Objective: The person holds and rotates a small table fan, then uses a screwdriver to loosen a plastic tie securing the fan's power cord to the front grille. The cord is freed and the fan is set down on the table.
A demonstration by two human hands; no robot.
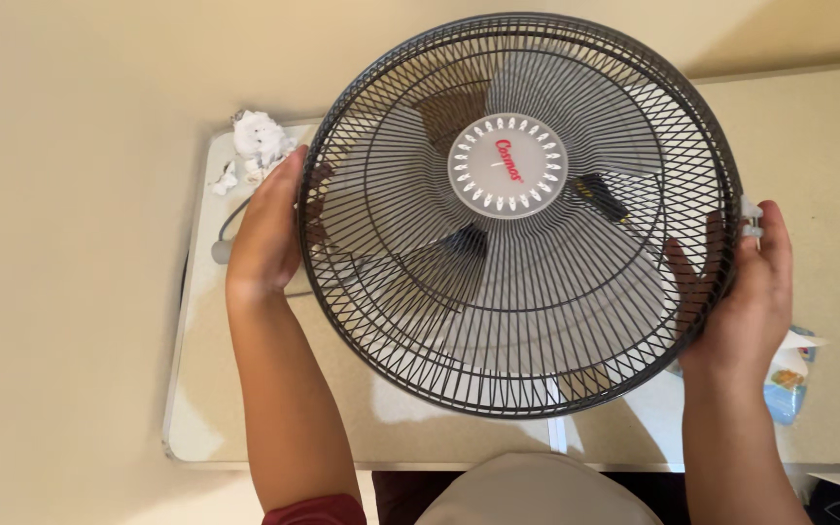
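Between both hands sits a round black wire fan guard [522,214] with a white plastic centre cap, grey blades behind it. Left hand [266,228] curls around its left rim; right hand [751,292] clasps the right rim. Just beyond the left hand lies crumpled white paper [260,141] on the pale table [245,408].

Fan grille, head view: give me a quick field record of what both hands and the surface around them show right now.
held thing: round dark wire fan grille with a pale round centre cap
left hand: grips the grille's left rim
right hand: grips the right rim, fingers curled behind the wires
behind the grille: translucent fan blades
surface: pale table
other things: crumpled white paper at the table's far left; a blue and white packet beside the right hand
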